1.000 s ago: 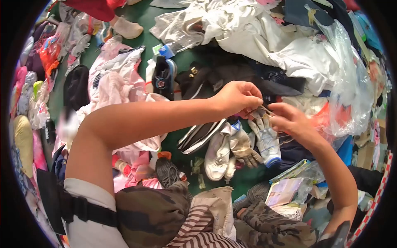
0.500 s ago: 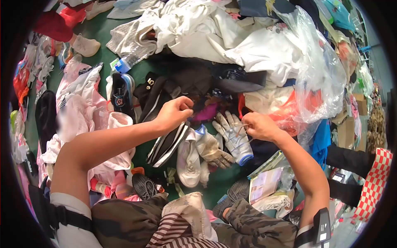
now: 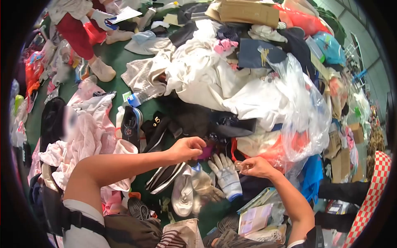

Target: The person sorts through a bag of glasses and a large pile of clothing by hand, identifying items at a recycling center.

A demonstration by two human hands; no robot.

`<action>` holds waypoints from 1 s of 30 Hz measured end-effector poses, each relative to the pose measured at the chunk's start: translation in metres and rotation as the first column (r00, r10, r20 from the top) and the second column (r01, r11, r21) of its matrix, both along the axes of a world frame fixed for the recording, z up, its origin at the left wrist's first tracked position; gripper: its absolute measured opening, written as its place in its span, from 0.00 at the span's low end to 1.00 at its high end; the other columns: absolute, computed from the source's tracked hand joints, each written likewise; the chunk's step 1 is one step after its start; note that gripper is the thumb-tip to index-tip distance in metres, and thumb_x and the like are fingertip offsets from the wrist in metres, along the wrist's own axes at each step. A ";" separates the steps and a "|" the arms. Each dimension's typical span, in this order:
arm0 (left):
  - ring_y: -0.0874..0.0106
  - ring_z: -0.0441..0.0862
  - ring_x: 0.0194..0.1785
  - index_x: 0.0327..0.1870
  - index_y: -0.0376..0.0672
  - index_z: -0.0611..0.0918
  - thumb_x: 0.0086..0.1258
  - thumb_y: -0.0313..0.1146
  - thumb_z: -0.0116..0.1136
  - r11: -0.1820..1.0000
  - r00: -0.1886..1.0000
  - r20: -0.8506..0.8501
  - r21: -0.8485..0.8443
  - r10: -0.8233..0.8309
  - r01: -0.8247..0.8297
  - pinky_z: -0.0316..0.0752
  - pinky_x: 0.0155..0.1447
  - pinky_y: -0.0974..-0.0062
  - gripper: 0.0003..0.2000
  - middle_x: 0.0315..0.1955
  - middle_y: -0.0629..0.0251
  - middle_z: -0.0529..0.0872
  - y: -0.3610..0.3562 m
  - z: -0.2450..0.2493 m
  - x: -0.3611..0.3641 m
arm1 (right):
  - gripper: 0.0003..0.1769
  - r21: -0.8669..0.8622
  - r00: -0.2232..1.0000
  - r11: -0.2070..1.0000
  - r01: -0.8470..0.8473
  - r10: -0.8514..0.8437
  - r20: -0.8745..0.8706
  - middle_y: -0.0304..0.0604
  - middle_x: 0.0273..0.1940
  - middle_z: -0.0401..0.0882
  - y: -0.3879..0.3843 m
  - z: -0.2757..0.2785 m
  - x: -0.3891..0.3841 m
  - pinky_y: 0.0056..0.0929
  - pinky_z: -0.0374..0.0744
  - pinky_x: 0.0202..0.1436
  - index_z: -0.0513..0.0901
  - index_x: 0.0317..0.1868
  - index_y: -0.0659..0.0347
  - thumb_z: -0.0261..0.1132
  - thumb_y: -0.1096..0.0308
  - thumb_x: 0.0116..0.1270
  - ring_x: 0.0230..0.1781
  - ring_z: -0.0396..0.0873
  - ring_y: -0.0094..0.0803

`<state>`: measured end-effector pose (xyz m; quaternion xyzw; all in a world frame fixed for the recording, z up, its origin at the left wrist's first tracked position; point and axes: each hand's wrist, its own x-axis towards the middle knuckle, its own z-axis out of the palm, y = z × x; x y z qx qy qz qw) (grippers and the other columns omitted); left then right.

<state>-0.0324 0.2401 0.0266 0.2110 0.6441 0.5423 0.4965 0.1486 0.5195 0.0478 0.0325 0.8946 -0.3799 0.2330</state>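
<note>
My left hand is closed in a pinch above the dark clothes, close to a purple cloth; whatever it grips is hidden. To the right, my right hand has its fingers closed on a small, thin, see-through brownish thing that I cannot make out. A white work glove with a blue cuff lies between and below the hands. Beside it are a second, dirtier glove and a white shoe. Black striped fabric lies under my left forearm.
White clothes and a clear plastic bag are heaped ahead. Pink clothes and a dark slipper lie left. A person in red trousers sits at upper left. Booklets lie near my right knee.
My view has tilted up, so the heap and both hands appear lower. More of the other person shows, with gloved hands and a white sheet. My hands keep their closed grips.
</note>
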 end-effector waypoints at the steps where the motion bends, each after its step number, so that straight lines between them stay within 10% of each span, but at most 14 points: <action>1: 0.75 0.79 0.41 0.53 0.41 0.75 0.59 0.27 0.56 0.997 0.998 -0.068 0.078 -0.019 0.024 0.74 0.46 0.76 0.18 0.39 0.64 0.80 0.003 0.006 -0.001 | 0.13 -0.309 0.974 0.928 0.206 -0.165 0.153 0.31 0.29 0.79 0.007 -0.002 0.000 0.22 0.74 0.36 0.82 0.44 0.60 0.64 0.73 0.56 0.29 0.75 0.21; 2: 0.72 0.78 0.49 0.57 0.42 0.73 0.58 0.27 0.57 0.987 0.991 -0.127 0.149 -0.034 0.053 0.73 0.54 0.75 0.23 0.46 0.61 0.79 0.006 0.010 0.000 | 0.15 -0.611 0.917 0.694 0.382 -0.200 0.347 0.31 0.31 0.78 0.017 -0.009 0.000 0.16 0.72 0.37 0.81 0.47 0.64 0.67 0.73 0.58 0.31 0.72 0.15; 5: 0.68 0.64 0.66 0.65 0.43 0.65 0.53 0.26 0.57 0.925 0.890 -0.456 0.340 0.003 0.171 0.59 0.68 0.73 0.33 0.60 0.57 0.69 0.018 0.035 0.000 | 0.17 -0.439 0.852 0.745 0.502 -0.338 0.400 0.36 0.33 0.80 -0.022 0.057 -0.019 0.16 0.72 0.35 0.80 0.46 0.66 0.69 0.72 0.56 0.31 0.74 0.18; 8: 0.68 0.54 0.71 0.69 0.45 0.60 0.49 0.25 0.56 0.917 0.922 -0.376 0.327 -0.095 0.228 0.50 0.72 0.73 0.39 0.66 0.56 0.62 0.029 0.066 0.005 | 0.18 -0.465 0.883 0.752 0.467 -0.369 0.291 0.35 0.31 0.78 -0.036 0.068 -0.027 0.16 0.72 0.33 0.80 0.47 0.68 0.69 0.72 0.56 0.28 0.74 0.19; 10: 0.69 0.56 0.71 0.70 0.45 0.59 0.50 0.23 0.54 0.903 0.955 -0.273 0.370 -0.119 0.219 0.51 0.71 0.74 0.39 0.66 0.59 0.63 0.037 0.067 0.012 | 0.17 -0.644 0.829 0.533 0.549 -0.442 0.341 0.34 0.31 0.77 -0.043 0.070 -0.029 0.16 0.70 0.29 0.81 0.47 0.66 0.69 0.71 0.56 0.25 0.72 0.18; 12: 0.69 0.54 0.72 0.71 0.47 0.56 0.54 0.23 0.51 0.854 0.957 0.194 0.513 -0.215 0.088 0.55 0.68 0.74 0.38 0.68 0.60 0.60 0.044 0.066 0.024 | 0.16 -0.630 0.877 0.615 0.474 -0.393 0.276 0.33 0.29 0.76 -0.045 0.068 -0.035 0.15 0.68 0.25 0.79 0.46 0.64 0.69 0.71 0.57 0.24 0.71 0.16; 14: 0.71 0.61 0.68 0.72 0.49 0.54 0.55 0.20 0.48 0.859 0.961 0.173 0.501 -0.216 0.103 0.61 0.64 0.76 0.38 0.66 0.61 0.63 0.046 0.083 0.036 | 0.18 -0.753 0.824 0.430 0.499 -0.504 0.258 0.33 0.29 0.75 -0.055 0.060 -0.037 0.13 0.65 0.22 0.76 0.47 0.61 0.69 0.69 0.57 0.23 0.69 0.15; 16: 0.73 0.67 0.62 0.72 0.51 0.54 0.55 0.19 0.45 0.921 0.934 0.344 0.387 -0.096 -0.048 0.64 0.60 0.77 0.38 0.63 0.61 0.66 0.053 0.086 0.045 | 0.23 -0.719 0.824 0.493 0.490 -0.530 0.198 0.36 0.35 0.75 -0.061 0.052 -0.039 0.13 0.66 0.22 0.70 0.52 0.58 0.69 0.66 0.58 0.26 0.70 0.16; 20: 0.75 0.72 0.54 0.70 0.48 0.57 0.55 0.19 0.45 0.934 0.944 0.328 0.345 -0.029 -0.091 0.67 0.56 0.78 0.36 0.53 0.63 0.74 0.067 0.078 0.050 | 0.22 -0.745 0.836 0.461 0.483 -0.497 0.235 0.34 0.35 0.76 -0.062 0.038 -0.041 0.12 0.66 0.24 0.75 0.52 0.58 0.69 0.63 0.58 0.27 0.71 0.15; 23: 0.70 0.69 0.60 0.70 0.49 0.56 0.56 0.27 0.51 0.935 0.977 0.213 0.340 0.028 -0.101 0.66 0.61 0.69 0.36 0.67 0.58 0.60 0.061 0.096 0.027 | 0.15 -0.819 0.714 0.284 0.498 -0.670 0.202 0.31 0.28 0.74 -0.063 0.050 -0.053 0.15 0.65 0.21 0.77 0.43 0.57 0.69 0.61 0.58 0.20 0.68 0.15; 25: 0.64 0.70 0.60 0.70 0.53 0.57 0.57 0.33 0.54 0.948 0.980 0.075 0.247 0.186 -0.199 0.67 0.59 0.68 0.36 0.66 0.59 0.60 0.050 0.122 0.017 | 0.18 -0.814 0.727 0.426 0.395 -0.687 -0.007 0.28 0.26 0.74 -0.036 0.107 -0.059 0.13 0.66 0.21 0.78 0.44 0.57 0.70 0.59 0.58 0.17 0.66 0.13; 28: 0.73 0.74 0.52 0.62 0.43 0.68 0.56 0.26 0.54 0.969 0.985 -0.171 0.245 0.006 0.036 0.69 0.52 0.78 0.28 0.56 0.62 0.72 0.018 0.092 -0.010 | 0.18 -0.837 0.487 0.486 0.252 -0.811 -0.325 0.28 0.29 0.76 0.023 0.174 -0.055 0.13 0.68 0.23 0.79 0.48 0.59 0.67 0.61 0.60 0.24 0.71 0.13; 30: 0.71 0.73 0.50 0.59 0.39 0.69 0.51 0.29 0.63 0.993 0.980 -0.167 0.067 0.111 -0.101 0.69 0.55 0.74 0.29 0.54 0.60 0.72 -0.026 0.007 -0.021 | 0.17 -0.931 0.286 0.337 0.141 -0.914 -0.288 0.29 0.32 0.77 0.059 0.195 -0.045 0.15 0.70 0.24 0.78 0.48 0.59 0.67 0.63 0.60 0.30 0.73 0.14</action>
